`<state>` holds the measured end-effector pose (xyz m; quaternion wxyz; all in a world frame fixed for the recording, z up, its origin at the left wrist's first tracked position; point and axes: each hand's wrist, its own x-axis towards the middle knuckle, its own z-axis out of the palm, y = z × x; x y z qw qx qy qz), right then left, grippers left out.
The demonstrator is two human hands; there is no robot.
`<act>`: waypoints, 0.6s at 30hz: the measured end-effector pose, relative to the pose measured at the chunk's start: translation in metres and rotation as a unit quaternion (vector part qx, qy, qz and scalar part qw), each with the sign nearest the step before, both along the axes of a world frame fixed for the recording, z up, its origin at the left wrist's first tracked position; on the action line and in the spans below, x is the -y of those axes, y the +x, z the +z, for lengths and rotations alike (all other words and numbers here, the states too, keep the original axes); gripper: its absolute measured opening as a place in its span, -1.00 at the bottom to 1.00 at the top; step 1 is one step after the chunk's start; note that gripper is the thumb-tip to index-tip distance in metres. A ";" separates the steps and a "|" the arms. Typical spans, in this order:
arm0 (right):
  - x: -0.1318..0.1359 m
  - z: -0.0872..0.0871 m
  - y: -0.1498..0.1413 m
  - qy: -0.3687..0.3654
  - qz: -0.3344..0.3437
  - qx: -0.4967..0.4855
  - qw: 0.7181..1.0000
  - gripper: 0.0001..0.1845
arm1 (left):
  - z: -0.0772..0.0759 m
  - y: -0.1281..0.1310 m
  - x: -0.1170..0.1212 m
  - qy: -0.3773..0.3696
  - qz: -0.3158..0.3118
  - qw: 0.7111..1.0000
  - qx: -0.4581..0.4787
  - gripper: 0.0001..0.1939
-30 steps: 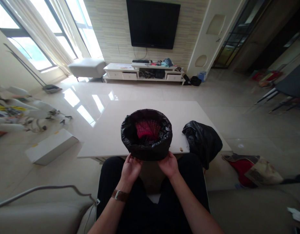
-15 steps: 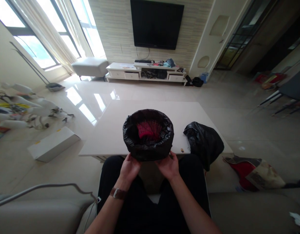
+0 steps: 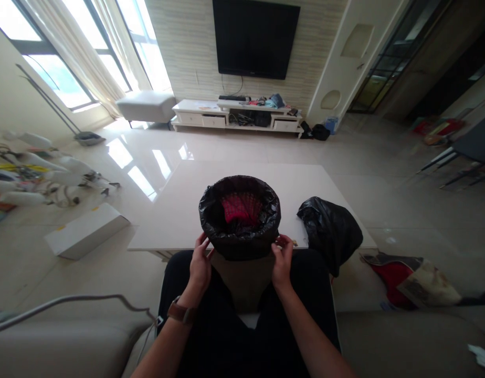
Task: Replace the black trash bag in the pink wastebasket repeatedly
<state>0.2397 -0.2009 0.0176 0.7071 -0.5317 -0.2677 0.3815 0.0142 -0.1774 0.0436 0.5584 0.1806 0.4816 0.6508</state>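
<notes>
A round bin lined with a black trash bag (image 3: 240,247) stands at the near edge of the white table (image 3: 164,226), its mouth facing up. The bag is folded over the rim. Inside, a red surface with a mesh pattern (image 3: 240,207) shows. My left hand (image 3: 200,266) is at the bin's left side, fingers curled on the lower edge of the bag. On the opposite side, my right hand (image 3: 282,262) has its thumb and fingers closed at the bag's edge; some fingertips are hidden. A second black plastic bag (image 3: 331,231) lies crumpled to the right.
A white box (image 3: 87,231) lies on the floor at left, near a pile of white-wrapped parts (image 3: 49,173). A red and beige bag (image 3: 411,278) is on the floor at right. Beyond the table are a low TV cabinet (image 3: 199,122) and a grey bench (image 3: 146,107).
Both hands have moved apart from beneath the front of the bin, out and up to its left and right sides. The bin has stayed in almost the same place.
</notes>
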 end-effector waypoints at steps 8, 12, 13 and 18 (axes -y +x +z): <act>-0.038 0.037 0.021 -0.027 0.090 0.029 0.995 -0.37 | -0.010 0.019 0.011 -0.044 -0.100 0.994 -0.022 -0.69; -0.028 0.064 0.027 0.067 0.030 0.257 0.964 -0.39 | -0.006 0.023 0.016 -0.032 -0.070 0.996 -0.051 -0.56; -0.023 0.071 0.024 0.092 0.057 0.308 0.945 -0.44 | -0.005 0.023 0.015 -0.035 -0.056 0.996 -0.066 -0.53; -0.022 0.080 0.008 0.079 0.220 0.431 0.872 -0.58 | -0.011 0.011 0.004 -0.114 -0.040 0.993 0.016 -0.66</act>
